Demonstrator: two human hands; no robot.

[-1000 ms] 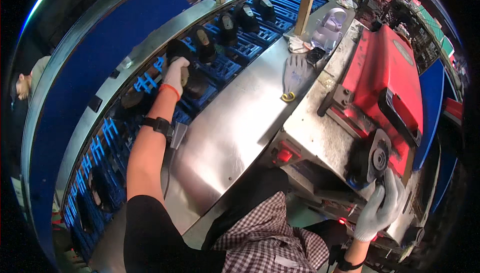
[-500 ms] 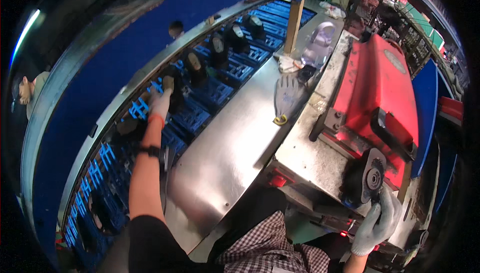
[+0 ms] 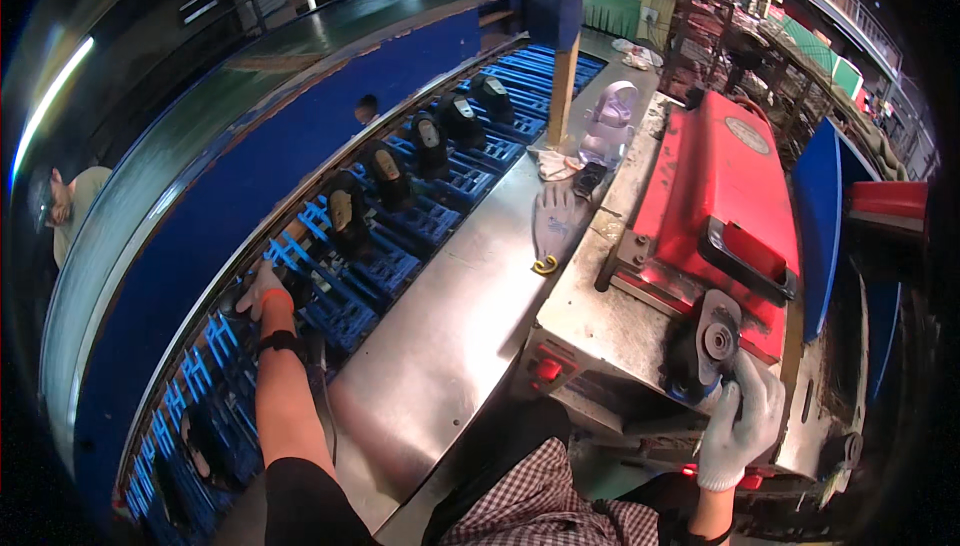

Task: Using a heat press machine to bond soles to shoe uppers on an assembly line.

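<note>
My left hand [image 3: 262, 289], in a light glove with an orange cuff, reaches over the blue slatted conveyor [image 3: 345, 316] at the left. Its fingers look spread beside a dark piece that it mostly covers; a firm hold on it does not show. Several black shoe-shaped pieces [image 3: 345, 208] with tan tops stand along the conveyor beyond that hand. At the right, my right hand [image 3: 745, 416] wears a whitish knit glove. Its curled fingers close on the lower edge of a black piece with a round ringed hub [image 3: 718, 341], in front of the red machine [image 3: 725, 196].
A metal worktop [image 3: 440, 346] runs between conveyor and machine. On it lie a grey glove [image 3: 558, 224] and a clear purplish plastic object [image 3: 612, 121]. A wooden post [image 3: 563, 96] rises beside the conveyor. Across the blue partition [image 3: 220, 176], another person [image 3: 75, 208] shows at the far left.
My left hand has moved from beside a black shoe-shaped piece toward the nearer left along the conveyor. My right hand stays at the hubbed black piece. The whole view has shifted a little.
</note>
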